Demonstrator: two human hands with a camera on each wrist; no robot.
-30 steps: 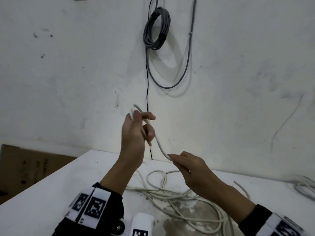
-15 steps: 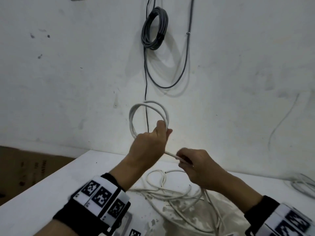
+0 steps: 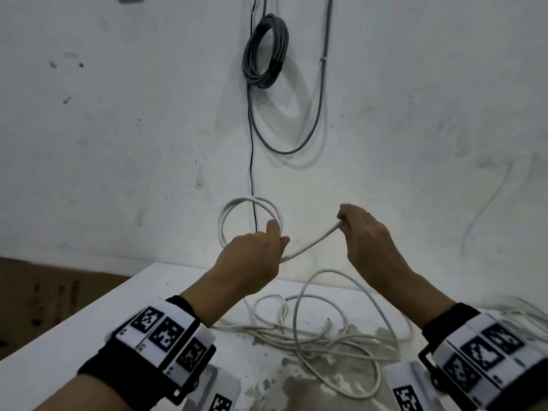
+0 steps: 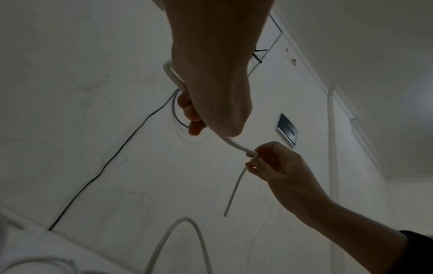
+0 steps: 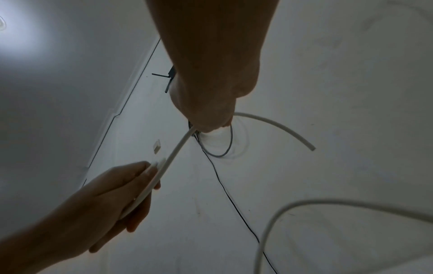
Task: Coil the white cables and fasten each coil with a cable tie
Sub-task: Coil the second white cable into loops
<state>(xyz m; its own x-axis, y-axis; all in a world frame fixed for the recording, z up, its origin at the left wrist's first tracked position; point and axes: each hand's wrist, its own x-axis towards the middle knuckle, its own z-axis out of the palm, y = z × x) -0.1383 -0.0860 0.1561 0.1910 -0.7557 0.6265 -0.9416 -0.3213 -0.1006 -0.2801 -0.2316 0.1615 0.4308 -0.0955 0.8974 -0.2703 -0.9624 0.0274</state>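
Head view: left hand (image 3: pixel 252 256) grips small coil (image 3: pixel 250 221); right hand (image 3: pixel 363 232) pinches white cable (image 3: pixel 311 243). Advice: feed slack evenly, match loop size.

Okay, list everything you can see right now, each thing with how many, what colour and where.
white cable coil: one, white, held up in front of the wall
loose white cables: a tangle, count unclear, white, on the table
table: one, white, under the hands
grey cable coil: one, grey, hanging on the wall
thin black wire: one, black, running down the wall
cardboard box: one, brown, left of the table
wrist bands: two, black with white markers, on both wrists
left hand: grips the coil
right hand: pinches the cable's free run
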